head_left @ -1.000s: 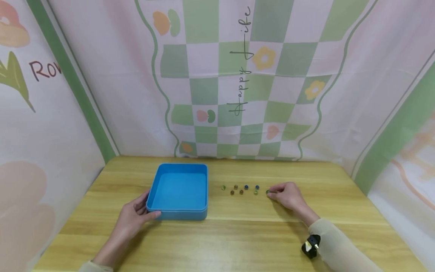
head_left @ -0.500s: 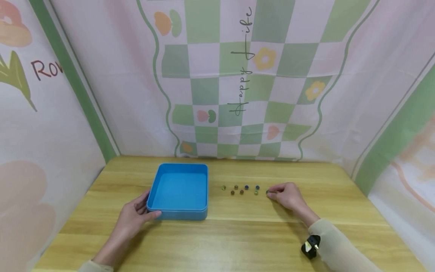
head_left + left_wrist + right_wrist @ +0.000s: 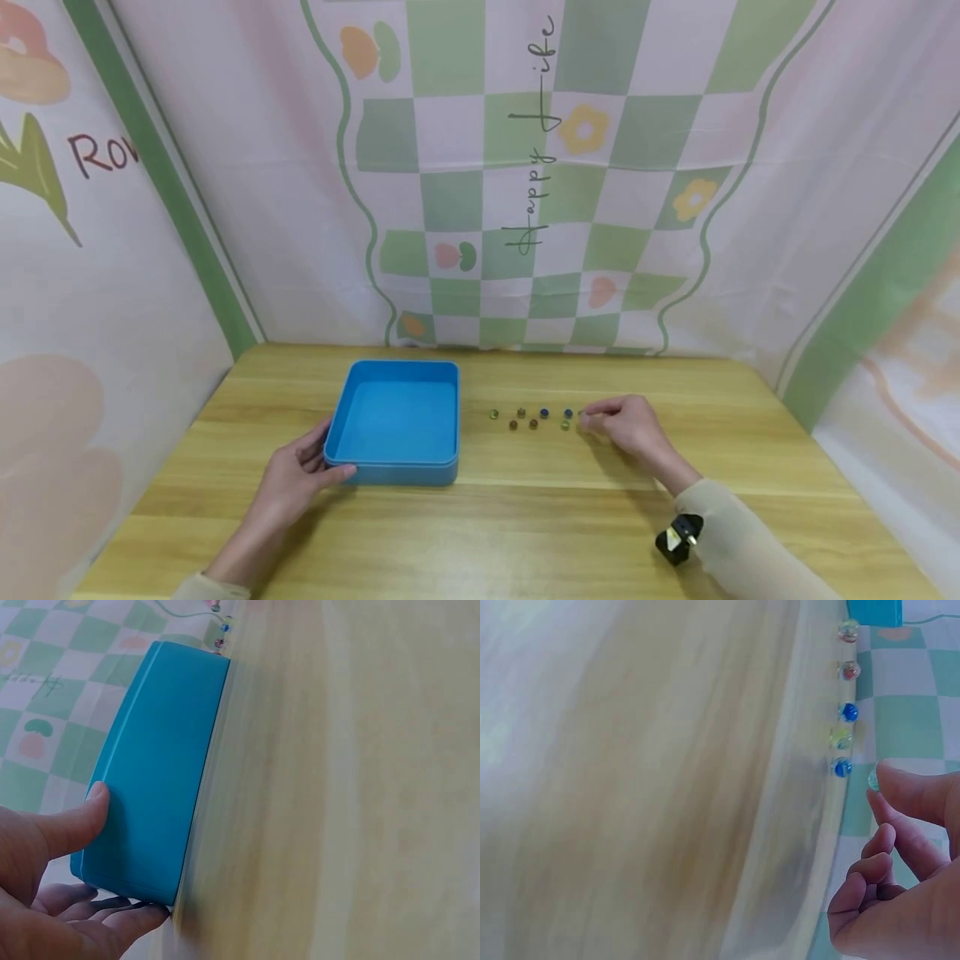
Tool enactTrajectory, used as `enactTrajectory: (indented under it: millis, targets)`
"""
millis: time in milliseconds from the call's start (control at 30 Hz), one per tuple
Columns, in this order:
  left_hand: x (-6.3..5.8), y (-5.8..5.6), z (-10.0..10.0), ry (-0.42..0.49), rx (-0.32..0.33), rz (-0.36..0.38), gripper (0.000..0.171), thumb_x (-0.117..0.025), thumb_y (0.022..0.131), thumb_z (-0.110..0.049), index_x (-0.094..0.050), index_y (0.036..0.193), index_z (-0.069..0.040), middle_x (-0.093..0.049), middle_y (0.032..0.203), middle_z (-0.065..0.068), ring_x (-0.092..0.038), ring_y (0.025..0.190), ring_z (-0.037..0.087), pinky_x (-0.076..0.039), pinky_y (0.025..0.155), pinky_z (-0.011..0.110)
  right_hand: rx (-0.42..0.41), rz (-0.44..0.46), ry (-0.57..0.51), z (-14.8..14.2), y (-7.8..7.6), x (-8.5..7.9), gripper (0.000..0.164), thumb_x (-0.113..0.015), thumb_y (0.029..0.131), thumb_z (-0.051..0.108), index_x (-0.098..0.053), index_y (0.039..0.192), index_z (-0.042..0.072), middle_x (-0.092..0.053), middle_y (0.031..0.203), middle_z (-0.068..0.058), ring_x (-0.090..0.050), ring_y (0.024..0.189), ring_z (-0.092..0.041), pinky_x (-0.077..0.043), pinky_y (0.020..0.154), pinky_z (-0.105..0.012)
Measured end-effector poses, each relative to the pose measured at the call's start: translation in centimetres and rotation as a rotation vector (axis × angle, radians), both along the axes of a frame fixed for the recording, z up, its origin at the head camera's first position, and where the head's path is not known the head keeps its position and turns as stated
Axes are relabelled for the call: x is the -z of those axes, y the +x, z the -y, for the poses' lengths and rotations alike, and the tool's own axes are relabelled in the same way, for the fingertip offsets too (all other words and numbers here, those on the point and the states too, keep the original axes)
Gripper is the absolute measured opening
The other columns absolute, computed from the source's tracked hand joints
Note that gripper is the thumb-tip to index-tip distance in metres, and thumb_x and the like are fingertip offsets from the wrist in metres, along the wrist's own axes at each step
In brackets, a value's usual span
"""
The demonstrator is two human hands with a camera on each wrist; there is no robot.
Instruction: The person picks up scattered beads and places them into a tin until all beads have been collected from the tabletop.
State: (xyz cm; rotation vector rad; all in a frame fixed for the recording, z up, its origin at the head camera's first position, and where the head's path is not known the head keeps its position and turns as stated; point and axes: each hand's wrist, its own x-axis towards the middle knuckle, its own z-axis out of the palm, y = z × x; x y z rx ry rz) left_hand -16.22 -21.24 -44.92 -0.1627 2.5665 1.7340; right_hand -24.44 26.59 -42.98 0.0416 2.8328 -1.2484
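Observation:
At the near left corner of a shallow blue square box [image 3: 397, 474], my left hand [image 3: 292, 479] grips it, thumb on the front wall and fingers around the left side. The left wrist view shows the thumb flat against the blue wall [image 3: 154, 772]. My right hand [image 3: 633, 429] pinches a small pale green glass marble [image 3: 873, 778] between thumb and index finger, the other fingers curled in. To its left lie several marbles in two loose rows, among them a blue marble [image 3: 544, 413], a green marble [image 3: 493, 414] and a brown marble [image 3: 513, 425].
The wooden table [image 3: 480, 542] carries the box and the marbles. Behind it hangs a patterned cloth [image 3: 517, 250] reaching down to the far edge. A black device [image 3: 678, 539] is strapped at the right sleeve.
My right hand has come up off the table and shifted slightly left with the pinched marble. The left hand, the box and the other marbles stay where they were.

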Motion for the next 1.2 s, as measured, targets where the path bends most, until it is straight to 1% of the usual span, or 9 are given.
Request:
enactTrajectory:
  millis: [267,433,500,600,733,933,1067,1133,1200]
  targets:
    - [-0.1,0.0,0.0,-0.006,0.004,0.01,0.089,-0.086,0.091,-0.017,-0.034,0.162,0.0,-0.033,0.164,0.026,-0.041,0.146,0.045,-0.047,0.11,0.046,0.008,0.035,-0.084,1.0,0.2,-0.7,0.03,-0.082,0.092,0.019,-0.078,0.116,0.001,-0.07,0.128,-0.024,-0.062,0.119,-0.043,-0.054,0.098,-0.057]
    - [0.0,0.0,0.0,-0.004,0.004,0.006,0.09,-0.086,0.091,-0.017,-0.034,0.162,0.001,-0.033,0.164,0.027,-0.042,0.145,0.045,-0.048,0.109,0.046,-0.007,0.036,-0.102,1.5,0.3,-1.2,0.031,-0.083,0.093,0.021,-0.078,0.117,0.002,-0.07,0.13,-0.023,-0.063,0.116,-0.037,-0.056,0.091,-0.048]
    - [0.0,0.0,0.1,-0.003,0.004,0.007,0.09,-0.086,0.091,-0.017,-0.034,0.162,0.001,-0.033,0.164,0.027,-0.042,0.145,0.045,-0.048,0.109,0.046,-0.011,0.032,-0.107,1.7,0.4,-1.4,0.031,-0.083,0.093,0.021,-0.078,0.117,0.002,-0.07,0.131,-0.023,-0.064,0.112,-0.034,-0.057,0.085,-0.042]
    - [0.0,-0.1,0.1,0.002,0.005,0.005,0.09,-0.086,0.092,-0.017,-0.033,0.162,0.0,-0.033,0.164,0.027,-0.042,0.145,0.045,-0.048,0.109,0.046,-0.011,0.03,-0.127,2.1,0.4,-1.5,0.03,-0.082,0.093,0.019,-0.078,0.117,0.002,-0.071,0.128,-0.022,-0.066,0.102,-0.029,-0.056,0.076,-0.034]
    - [0.0,0.0,0.0,0.007,0.007,0.003,0.089,-0.085,0.092,-0.016,-0.033,0.162,0.0,-0.032,0.164,0.027,-0.042,0.145,0.045,-0.048,0.109,0.045,-0.006,0.027,-0.146,2.5,0.3,-1.6,0.028,-0.081,0.093,0.017,-0.078,0.116,0.001,-0.074,0.122,-0.019,-0.064,0.092,-0.025,-0.054,0.068,-0.031]
    - [0.0,0.0,0.0,0.004,0.007,0.004,0.089,-0.086,0.092,-0.016,-0.033,0.162,0.001,-0.033,0.164,0.027,-0.042,0.145,0.045,-0.048,0.109,0.045,-0.019,0.016,-0.132,3.2,0.1,-2.0,0.026,-0.081,0.094,0.019,-0.08,0.114,0.003,-0.074,0.124,-0.019,-0.064,0.1,-0.027,-0.051,0.073,-0.031]
    - [0.1,0.0,0.1,-0.001,0.005,0.002,0.09,-0.086,0.091,-0.016,-0.034,0.162,0.001,-0.033,0.164,0.027,-0.042,0.145,0.045,-0.048,0.109,0.045,-0.025,0.02,-0.135,3.7,0.0,-2.4,0.027,-0.082,0.093,0.021,-0.08,0.114,0.005,-0.073,0.126,-0.019,-0.061,0.097,-0.027,-0.048,0.072,-0.033]
    - [0.1,0.0,0.1,-0.008,0.004,0.0,0.09,-0.086,0.091,-0.017,-0.034,0.162,0.001,-0.033,0.164,0.027,-0.042,0.145,0.045,-0.048,0.109,0.045,-0.025,0.022,-0.135,3.9,-0.1,-2.6,0.027,-0.082,0.094,0.021,-0.08,0.115,0.005,-0.072,0.128,-0.019,-0.06,0.101,-0.027,-0.049,0.076,-0.035]
    - [0.1,0.0,0.1,-0.011,0.003,0.0,0.089,-0.086,0.092,-0.017,-0.034,0.162,0.001,-0.033,0.164,0.027,-0.042,0.145,0.045,-0.048,0.109,0.045,-0.031,0.028,-0.144,4.2,-0.1,-2.8,0.028,-0.082,0.094,0.022,-0.08,0.117,0.005,-0.071,0.13,-0.02,-0.061,0.107,-0.031,-0.051,0.085,-0.04]
